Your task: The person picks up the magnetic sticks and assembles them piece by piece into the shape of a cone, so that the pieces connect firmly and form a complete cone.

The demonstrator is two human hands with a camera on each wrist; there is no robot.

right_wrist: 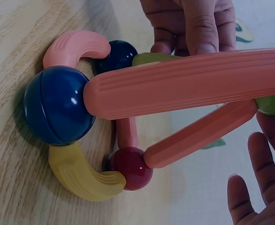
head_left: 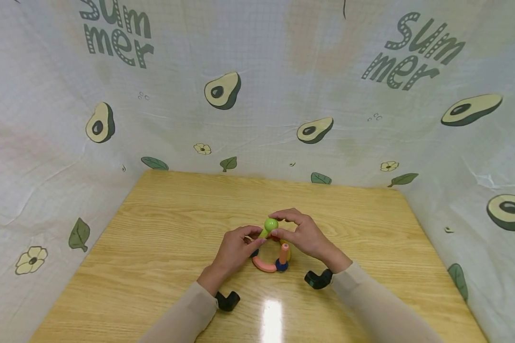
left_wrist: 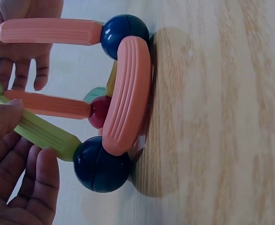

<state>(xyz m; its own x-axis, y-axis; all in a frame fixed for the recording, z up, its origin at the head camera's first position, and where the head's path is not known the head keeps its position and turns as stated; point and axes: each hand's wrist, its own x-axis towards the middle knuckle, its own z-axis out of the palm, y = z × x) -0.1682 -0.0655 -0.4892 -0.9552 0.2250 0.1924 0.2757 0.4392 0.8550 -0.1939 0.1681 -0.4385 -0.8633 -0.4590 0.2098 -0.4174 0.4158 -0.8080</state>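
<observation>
A magnetic ball-and-stick frame stands on the table, its base a ring of curved pink (left_wrist: pixel 130 93) and yellow (right_wrist: pixel 83 180) sticks joined by two dark blue balls and a red ball (right_wrist: pixel 132 168). My left hand (head_left: pixel 233 250) pinches a light green stick (left_wrist: pixel 50 136) that rises at a slant from one blue ball (left_wrist: pixel 102 164). With thumb and fingers my right hand (head_left: pixel 304 233) holds the green ball (head_left: pixel 271 224) at the top, where the green stick and an orange-pink stick (right_wrist: pixel 201 134) from the red ball meet. Another pink stick (head_left: pixel 284 253) stands up from the nearer blue ball, its top end free.
The wooden table (head_left: pixel 176 214) surrounds the frame. A white cloth (head_left: pixel 266 95) printed with avocados and leaves hangs behind and at both sides. Black wrist devices (head_left: pixel 228 301) sit below both hands, and light reflects off the table's front.
</observation>
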